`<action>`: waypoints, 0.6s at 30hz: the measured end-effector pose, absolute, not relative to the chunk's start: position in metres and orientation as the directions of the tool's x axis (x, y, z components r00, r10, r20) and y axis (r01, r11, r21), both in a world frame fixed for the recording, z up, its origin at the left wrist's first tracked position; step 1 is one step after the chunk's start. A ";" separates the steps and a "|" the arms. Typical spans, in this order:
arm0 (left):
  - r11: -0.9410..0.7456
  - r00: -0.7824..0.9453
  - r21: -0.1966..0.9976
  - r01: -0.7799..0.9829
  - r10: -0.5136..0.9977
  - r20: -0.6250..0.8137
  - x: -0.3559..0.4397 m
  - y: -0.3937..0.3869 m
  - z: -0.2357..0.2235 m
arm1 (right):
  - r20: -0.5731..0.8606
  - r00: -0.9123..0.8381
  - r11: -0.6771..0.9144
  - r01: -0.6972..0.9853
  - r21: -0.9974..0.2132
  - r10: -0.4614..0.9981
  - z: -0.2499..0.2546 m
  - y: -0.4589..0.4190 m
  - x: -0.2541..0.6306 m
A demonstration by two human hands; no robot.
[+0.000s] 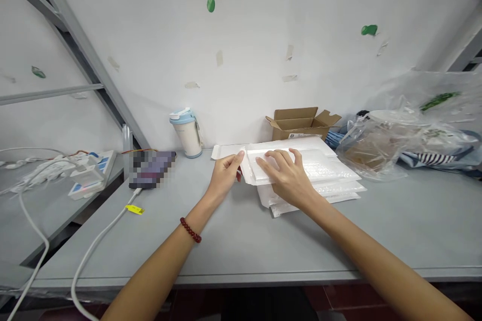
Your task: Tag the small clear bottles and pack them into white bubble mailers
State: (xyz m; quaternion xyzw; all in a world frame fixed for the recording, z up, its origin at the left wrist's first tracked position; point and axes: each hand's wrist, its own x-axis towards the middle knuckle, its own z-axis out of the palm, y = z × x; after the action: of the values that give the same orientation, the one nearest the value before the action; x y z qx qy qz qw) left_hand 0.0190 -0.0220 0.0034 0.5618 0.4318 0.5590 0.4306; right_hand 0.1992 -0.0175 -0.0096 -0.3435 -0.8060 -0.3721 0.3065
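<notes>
A stack of white padded mailer bags (331, 175) lies on the grey table (241, 241) in front of me. My right hand (286, 175) rests flat on the top bag, fingers stretched out and pressing it down. My left hand (226, 173) pinches the left edge of that top bag, at its open flap (226, 151). A string of dark red beads circles my left wrist.
A white and blue lidded cup (186, 133) stands by the wall. An open cardboard box (301, 121) sits behind the stack. Clear plastic bags (406, 135) with contents fill the right. At left lie a phone (150, 169) on a white cable and a power strip (90, 174).
</notes>
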 end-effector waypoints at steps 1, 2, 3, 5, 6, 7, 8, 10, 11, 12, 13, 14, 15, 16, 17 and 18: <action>-0.280 -0.012 0.960 0.022 0.960 0.281 0.020 -0.023 0.003 | 0.751 -0.576 0.484 0.782 0.392 0.323 -0.009 -0.018 0.199; -0.315 -0.029 0.947 0.063 0.948 0.318 0.020 -0.024 0.002 | 0.752 -0.576 0.480 0.783 0.396 0.319 -0.008 -0.018 0.200; -0.363 -0.040 0.924 0.121 0.928 0.369 0.021 -0.025 0.002 | 0.756 -0.575 0.476 0.784 0.399 0.313 -0.007 -0.018 0.200; -0.491 -0.019 0.829 0.267 0.858 0.514 0.023 -0.027 0.000 | 0.766 -0.572 0.469 0.784 0.406 0.293 -0.005 -0.018 0.201; -0.560 0.017 0.757 0.336 0.807 0.590 0.024 -0.028 -0.002 | 0.770 -0.572 0.471 0.782 0.408 0.283 -0.004 -0.018 0.201; -0.625 0.065 0.675 0.392 0.751 0.657 0.024 -0.029 -0.003 | 0.772 -0.572 0.475 0.780 0.408 0.277 -0.003 -0.019 0.202; -0.679 0.119 0.591 0.435 0.694 0.711 0.025 -0.030 -0.005 | 0.772 -0.575 0.481 0.776 0.408 0.273 -0.003 -0.019 0.202; -0.754 0.224 0.440 0.487 0.595 0.772 0.026 -0.029 -0.009 | 0.764 -0.584 0.497 0.766 0.407 0.275 -0.002 -0.019 0.203; -0.775 0.265 0.385 0.501 0.561 0.784 0.026 -0.028 -0.011 | 0.760 -0.587 0.503 0.763 0.405 0.279 -0.002 -0.019 0.203; -0.786 0.294 0.344 0.514 0.538 0.790 0.026 -0.027 -0.013 | 0.758 -0.589 0.507 0.762 0.403 0.281 -0.002 -0.019 0.204; -0.788 0.311 0.314 0.530 0.525 0.792 0.026 -0.025 -0.016 | 0.758 -0.589 0.512 0.760 0.401 0.280 -0.001 -0.019 0.204; -0.780 0.315 0.295 0.552 0.523 0.792 0.025 -0.023 -0.018 | 0.760 -0.589 0.517 0.757 0.400 0.275 -0.001 -0.019 0.205; -0.764 0.312 0.286 0.578 0.531 0.788 0.025 -0.021 -0.020 | 0.764 -0.587 0.523 0.755 0.397 0.267 0.000 -0.018 0.205; -0.743 0.304 0.283 0.607 0.546 0.781 0.025 -0.020 -0.022 | 0.769 -0.585 0.529 0.751 0.394 0.259 0.001 -0.018 0.205; -0.721 0.293 0.286 0.631 0.563 0.773 0.025 -0.018 -0.024 | 0.772 -0.584 0.537 0.748 0.390 0.252 0.001 -0.018 0.206; -0.700 0.279 0.295 0.650 0.581 0.765 0.025 -0.017 -0.026 | 0.773 -0.583 0.544 0.745 0.386 0.250 0.001 -0.018 0.206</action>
State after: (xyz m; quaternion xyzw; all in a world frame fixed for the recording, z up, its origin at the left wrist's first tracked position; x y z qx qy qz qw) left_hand 0.0253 -0.0171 -0.0257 0.7987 0.3853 0.4606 -0.0375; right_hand 0.2059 -0.0177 0.0011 -0.3069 -0.8109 -0.3660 0.3381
